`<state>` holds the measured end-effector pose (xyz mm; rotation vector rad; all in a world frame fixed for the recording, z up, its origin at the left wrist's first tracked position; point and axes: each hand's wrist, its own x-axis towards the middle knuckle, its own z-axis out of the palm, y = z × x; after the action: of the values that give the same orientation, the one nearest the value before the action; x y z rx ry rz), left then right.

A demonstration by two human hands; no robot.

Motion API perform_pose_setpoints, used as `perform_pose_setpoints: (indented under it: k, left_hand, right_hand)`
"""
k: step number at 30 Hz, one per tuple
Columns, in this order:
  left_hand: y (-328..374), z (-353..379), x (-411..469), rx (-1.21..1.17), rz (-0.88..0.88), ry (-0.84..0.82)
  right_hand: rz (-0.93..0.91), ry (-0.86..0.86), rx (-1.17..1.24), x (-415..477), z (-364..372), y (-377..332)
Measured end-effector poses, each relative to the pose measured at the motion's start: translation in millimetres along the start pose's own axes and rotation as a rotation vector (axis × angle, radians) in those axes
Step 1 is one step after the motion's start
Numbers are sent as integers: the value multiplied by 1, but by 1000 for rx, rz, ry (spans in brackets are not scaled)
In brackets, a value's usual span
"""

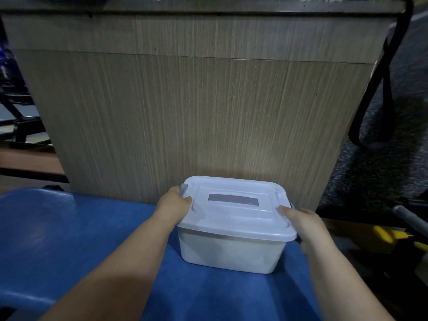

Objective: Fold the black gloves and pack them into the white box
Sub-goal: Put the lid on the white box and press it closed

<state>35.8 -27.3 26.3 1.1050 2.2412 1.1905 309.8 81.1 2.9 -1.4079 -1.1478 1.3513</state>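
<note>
"Which way does the box lie from the hands?"

"Right between them. The left hand (172, 205) is on the left short end of the white box (231, 251), and the right hand (303, 224) is on the right short end. The long side runs left to right across the blue mat (69, 228)."

"Are they gripping it or just touching?"

"Gripping. Each thumb lies on top of the lid (236, 218) and the fingers curl over its rim. The left ones are at the grey latch (183, 188), the right ones by the other latch (292, 205). I can't see the fingertips under the rim."

"So the lid is on?"

"It's on and sitting flat, with its grey handle (233, 200) lying down in the middle. Neither hand is nearer than the other, since each has its own end. I'd judge the latches are what the next move hangs on."

"And the black gloves?"

"None in sight. They may be inside, but the wall is too milky to tell."

"What's behind it?"

"A wood-grain panel (185, 100) just beyond the box, and a black strap (382, 89) hanging off to the right."
</note>
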Motion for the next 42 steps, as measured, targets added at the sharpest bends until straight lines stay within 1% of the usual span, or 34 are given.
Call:
perform_pose_setpoints:
  k: [6,12,17,29,33,37,40,42]
  left_hand:
    - [1,-1,2,24,-15,11]
    - [0,-1,3,27,-24,21]
    - [0,-1,2,17,-25,20]
    - [1,0,0,45,-22,19]
    - [2,-1,0,46,-26,18]
    - [3,-2,-3,50,-31,17]
    - [4,-1,-6,25,-25,46]
    - [4,0,-12,-14,-31,85]
  right_hand:
    - [20,-118,89,0,-2,-3]
    - [11,-137,16,0,-6,-10]
    - [-60,-90,-101,4,-3,-13]
    - [-168,-25,-242,0,4,-14]
    - [-185,-6,-338,0,5,-15]
    - [-235,23,-500,-3,7,-18]
    - [-235,26,-521,-3,6,-17]
    - [-225,18,-482,-2,5,-15]
